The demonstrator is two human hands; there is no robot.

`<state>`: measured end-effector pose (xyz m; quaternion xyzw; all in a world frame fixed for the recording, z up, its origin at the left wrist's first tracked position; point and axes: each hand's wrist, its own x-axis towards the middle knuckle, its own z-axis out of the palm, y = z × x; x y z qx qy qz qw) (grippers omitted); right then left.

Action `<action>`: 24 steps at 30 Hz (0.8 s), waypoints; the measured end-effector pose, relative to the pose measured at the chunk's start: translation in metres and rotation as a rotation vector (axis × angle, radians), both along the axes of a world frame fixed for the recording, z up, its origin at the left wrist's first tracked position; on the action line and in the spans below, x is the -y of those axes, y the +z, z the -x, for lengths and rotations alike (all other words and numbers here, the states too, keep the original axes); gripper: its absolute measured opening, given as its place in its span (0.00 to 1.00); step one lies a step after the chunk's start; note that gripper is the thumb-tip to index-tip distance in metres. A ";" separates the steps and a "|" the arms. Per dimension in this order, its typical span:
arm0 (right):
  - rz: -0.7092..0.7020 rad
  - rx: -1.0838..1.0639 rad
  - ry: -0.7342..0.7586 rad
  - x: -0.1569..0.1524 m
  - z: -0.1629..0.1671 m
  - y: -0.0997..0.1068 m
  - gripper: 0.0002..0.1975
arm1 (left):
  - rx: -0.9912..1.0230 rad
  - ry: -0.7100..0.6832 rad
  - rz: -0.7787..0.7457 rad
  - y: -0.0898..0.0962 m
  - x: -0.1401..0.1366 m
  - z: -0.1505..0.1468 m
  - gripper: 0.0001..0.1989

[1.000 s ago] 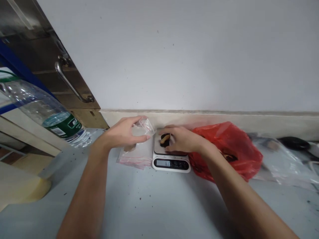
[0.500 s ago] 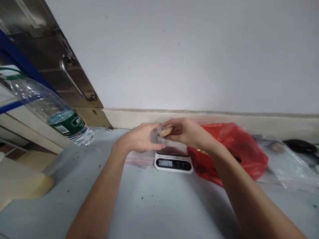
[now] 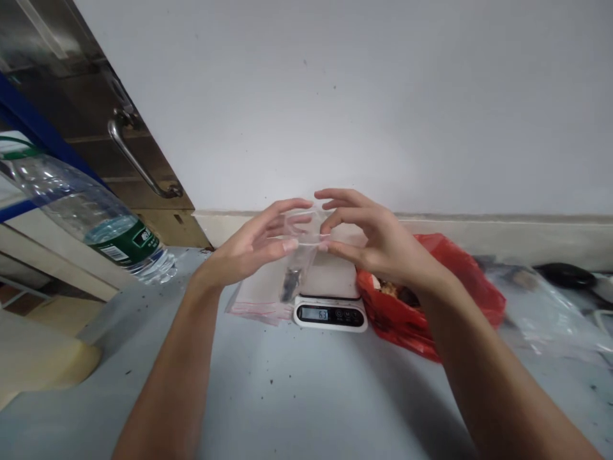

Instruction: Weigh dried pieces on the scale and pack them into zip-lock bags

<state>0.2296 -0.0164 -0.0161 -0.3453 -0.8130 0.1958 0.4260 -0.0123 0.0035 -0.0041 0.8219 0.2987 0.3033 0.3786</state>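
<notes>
Grey bench [image 3: 239, 396], white wall [image 3: 335, 96] behind: clear bag [image 3: 302, 257] held up by both hands.

Bag is positioned above the left edge of the scale [image 3: 334, 285]; 63 or 6.3 is shown, decimal unclear. Left hand [image 3: 261, 237]: thumb laid on the bag's near edge, fingers curved behind, wide gap, fingertip contact partly hidden. Right hand [image 3: 371, 230]: bag edge pinched narrowly by thumb and index, other fingers spread.

For good handling, mouth edge should be drawn evenly taut from both sides, dark contents [image 3: 291, 281] left low, and the strip line cleared of crumbs. Contact with the plate is best avoided, as the reading could be disturbed.

Long axis is slanted: mouth up, away and slightly right; loaded end down, nearer and left. Flat bags [image 3: 261, 308] are stacked just left of the scale; red bag [image 3: 472, 294] is placed at its right.
</notes>
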 end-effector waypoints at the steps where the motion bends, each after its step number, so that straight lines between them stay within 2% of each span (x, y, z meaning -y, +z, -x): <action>1: -0.004 -0.030 -0.007 0.001 0.001 0.002 0.06 | 0.001 0.010 -0.037 0.003 0.002 -0.001 0.20; 4: 0.040 -0.107 -0.021 0.005 0.004 0.007 0.14 | -0.057 0.040 -0.121 0.010 0.007 -0.003 0.08; 7: 0.126 -0.126 -0.045 0.009 0.003 0.012 0.21 | -0.128 0.053 -0.179 0.015 0.009 -0.004 0.08; 10: 0.229 -0.091 -0.078 0.013 0.001 0.017 0.24 | -0.125 0.167 -0.232 0.017 0.011 -0.005 0.07; 12: 0.256 -0.082 -0.098 0.016 -0.001 0.020 0.23 | -0.055 0.273 -0.247 0.018 0.013 -0.006 0.08; 15: 0.177 -0.071 -0.132 0.019 -0.003 0.021 0.18 | 0.008 0.349 -0.206 0.019 0.014 -0.008 0.13; 18: 0.101 -0.007 -0.153 0.022 -0.004 0.020 0.11 | -0.031 0.329 -0.162 0.021 0.016 -0.010 0.06; 21: 0.084 0.068 -0.203 0.026 -0.002 0.020 0.04 | -0.052 0.305 -0.201 0.021 0.018 -0.016 0.07; 24: 0.047 0.139 -0.249 0.030 0.005 0.019 0.06 | -0.054 0.333 -0.315 0.019 0.023 -0.025 0.05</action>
